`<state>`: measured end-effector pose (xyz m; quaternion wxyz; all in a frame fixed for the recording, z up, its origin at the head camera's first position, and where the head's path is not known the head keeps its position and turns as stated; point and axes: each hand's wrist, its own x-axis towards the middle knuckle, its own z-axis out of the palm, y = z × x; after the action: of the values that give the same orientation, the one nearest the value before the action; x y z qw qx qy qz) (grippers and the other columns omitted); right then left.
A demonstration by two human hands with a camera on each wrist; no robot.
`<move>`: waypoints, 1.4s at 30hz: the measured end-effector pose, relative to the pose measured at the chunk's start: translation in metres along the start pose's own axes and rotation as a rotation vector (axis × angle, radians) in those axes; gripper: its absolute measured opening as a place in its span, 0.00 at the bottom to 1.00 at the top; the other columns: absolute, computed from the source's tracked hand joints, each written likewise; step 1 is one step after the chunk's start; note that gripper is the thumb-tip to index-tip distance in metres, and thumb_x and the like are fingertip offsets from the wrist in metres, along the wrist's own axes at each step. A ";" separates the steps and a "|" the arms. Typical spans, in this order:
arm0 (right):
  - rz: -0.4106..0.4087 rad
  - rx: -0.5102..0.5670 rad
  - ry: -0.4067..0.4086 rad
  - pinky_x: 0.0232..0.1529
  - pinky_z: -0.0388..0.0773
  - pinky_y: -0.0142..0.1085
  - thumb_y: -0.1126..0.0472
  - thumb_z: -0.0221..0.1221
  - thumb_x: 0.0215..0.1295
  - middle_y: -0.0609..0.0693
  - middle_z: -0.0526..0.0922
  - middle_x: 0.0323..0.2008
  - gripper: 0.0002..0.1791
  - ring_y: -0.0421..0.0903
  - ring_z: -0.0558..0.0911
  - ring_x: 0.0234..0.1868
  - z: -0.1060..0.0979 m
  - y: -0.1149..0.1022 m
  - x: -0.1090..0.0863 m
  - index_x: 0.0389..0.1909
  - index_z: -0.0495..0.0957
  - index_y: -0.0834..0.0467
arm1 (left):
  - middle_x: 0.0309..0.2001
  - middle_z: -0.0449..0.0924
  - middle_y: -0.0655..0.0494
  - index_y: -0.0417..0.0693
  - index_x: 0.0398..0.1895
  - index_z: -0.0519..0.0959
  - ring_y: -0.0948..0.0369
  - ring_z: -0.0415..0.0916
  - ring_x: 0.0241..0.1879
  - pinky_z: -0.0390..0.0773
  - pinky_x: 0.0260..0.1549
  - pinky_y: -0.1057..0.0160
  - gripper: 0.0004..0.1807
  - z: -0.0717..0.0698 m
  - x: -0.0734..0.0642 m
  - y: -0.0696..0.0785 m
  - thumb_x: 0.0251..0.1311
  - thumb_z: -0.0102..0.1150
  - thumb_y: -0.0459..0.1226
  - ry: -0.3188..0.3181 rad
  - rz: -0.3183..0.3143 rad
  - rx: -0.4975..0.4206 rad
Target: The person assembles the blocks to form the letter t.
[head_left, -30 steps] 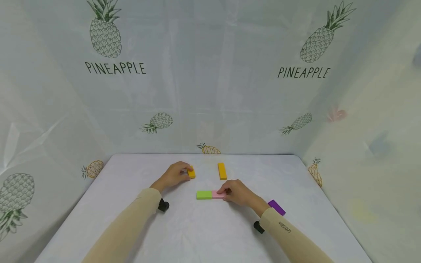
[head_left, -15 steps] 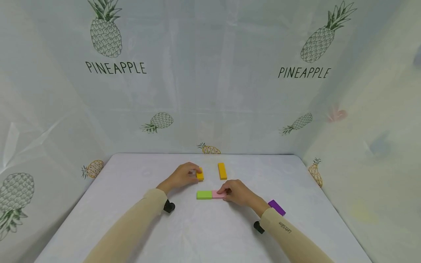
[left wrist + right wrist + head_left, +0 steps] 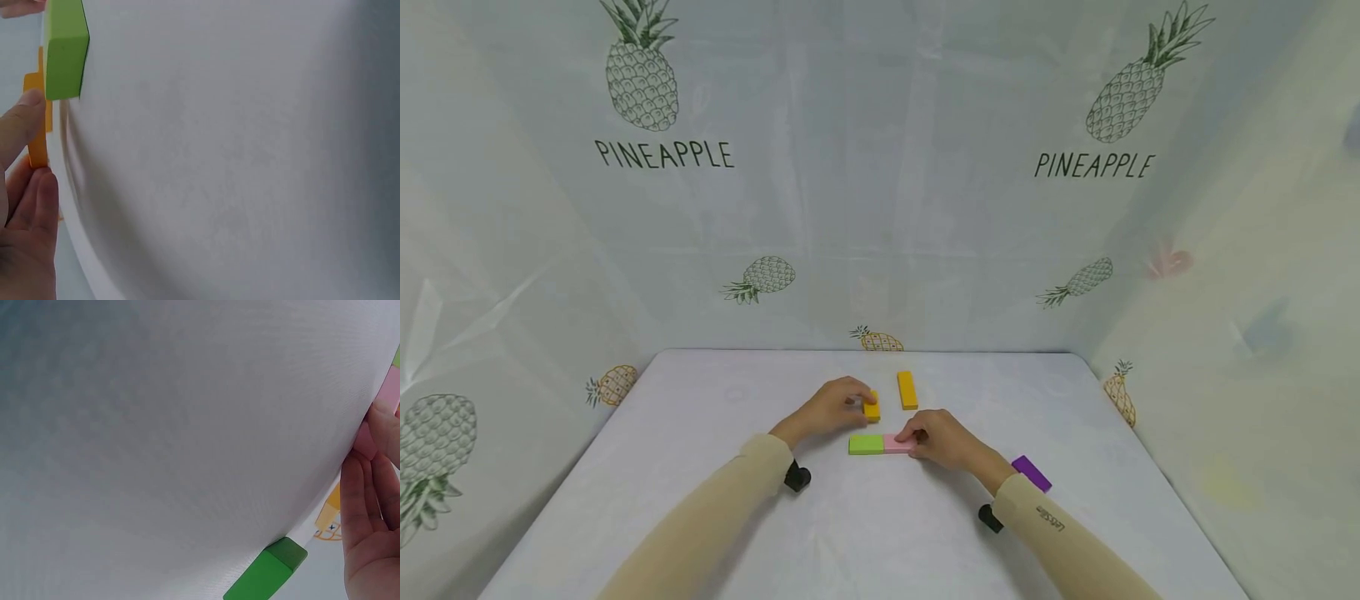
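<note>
Between thumb and fingers, my left hand (image 3: 831,407) pinches a yellow-orange block (image 3: 872,408) just behind the light green block (image 3: 866,445). In the left wrist view, the held orange block (image 3: 37,140) shows between thumb and fingertips, near the end of the green block (image 3: 65,53). My right hand (image 3: 946,439) holds the right end of a pink block (image 3: 892,444), which lies end to end with the light green one. The right wrist view has its thumb on the pink block (image 3: 390,387), with the fingers against its end.
A second yellow-orange block (image 3: 907,390) lies farther back on the white table (image 3: 737,533). A purple block (image 3: 1032,473) rests beside the right forearm. In the right wrist view, a darker green block (image 3: 265,575) sits at the bottom. A pineapple-print curtain (image 3: 880,208) hangs behind the table.
My left hand has moved right and slightly nearer with the orange block, toward the green and pink row. The right hand has stayed on the pink block.
</note>
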<state>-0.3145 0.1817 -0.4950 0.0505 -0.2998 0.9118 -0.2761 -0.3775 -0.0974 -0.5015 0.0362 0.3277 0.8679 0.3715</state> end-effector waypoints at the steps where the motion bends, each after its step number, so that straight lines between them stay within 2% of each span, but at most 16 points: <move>1: -0.003 -0.001 0.001 0.48 0.81 0.33 0.68 0.73 0.65 0.41 0.89 0.44 0.13 0.38 0.79 0.42 0.000 0.000 0.000 0.48 0.91 0.52 | 0.61 0.82 0.56 0.51 0.55 0.86 0.56 0.77 0.62 0.79 0.65 0.53 0.17 0.001 0.001 0.000 0.63 0.76 0.35 -0.001 -0.001 0.002; 9: -0.009 0.002 0.003 0.47 0.81 0.32 0.68 0.73 0.65 0.41 0.89 0.44 0.13 0.38 0.79 0.41 0.001 0.001 0.000 0.48 0.91 0.53 | 0.61 0.82 0.57 0.53 0.53 0.87 0.56 0.77 0.62 0.77 0.66 0.50 0.15 0.008 0.004 0.005 0.64 0.76 0.37 -0.030 -0.021 0.025; 16: -0.029 0.007 0.008 0.46 0.81 0.32 0.69 0.73 0.64 0.42 0.89 0.44 0.13 0.38 0.78 0.40 0.002 0.003 -0.001 0.48 0.91 0.54 | 0.61 0.82 0.58 0.56 0.52 0.87 0.57 0.78 0.61 0.79 0.64 0.54 0.14 0.013 0.007 0.007 0.64 0.76 0.38 -0.056 -0.025 0.062; 25: -0.020 0.013 0.000 0.46 0.80 0.31 0.68 0.73 0.65 0.40 0.89 0.44 0.13 0.38 0.79 0.40 0.002 0.003 0.000 0.48 0.91 0.53 | 0.60 0.83 0.56 0.52 0.53 0.87 0.56 0.78 0.59 0.79 0.63 0.55 0.13 0.012 0.007 0.012 0.66 0.74 0.37 -0.095 -0.016 0.068; 35: 0.015 0.023 0.005 0.48 0.81 0.33 0.68 0.74 0.64 0.41 0.88 0.43 0.13 0.40 0.79 0.42 0.001 0.000 0.000 0.48 0.90 0.53 | 0.58 0.83 0.60 0.55 0.52 0.87 0.59 0.78 0.58 0.80 0.61 0.57 0.13 0.013 0.010 0.003 0.65 0.75 0.36 -0.114 0.017 0.095; 42: 0.001 0.018 0.000 0.48 0.81 0.32 0.68 0.73 0.64 0.42 0.89 0.43 0.13 0.40 0.79 0.42 0.000 -0.001 -0.001 0.49 0.90 0.53 | 0.60 0.83 0.59 0.56 0.52 0.87 0.59 0.78 0.59 0.79 0.63 0.56 0.12 0.010 0.011 0.002 0.66 0.74 0.38 -0.141 0.002 0.078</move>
<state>-0.3128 0.1815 -0.4941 0.0532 -0.2986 0.9095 -0.2844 -0.3819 -0.0835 -0.5049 0.0840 0.3550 0.8768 0.3133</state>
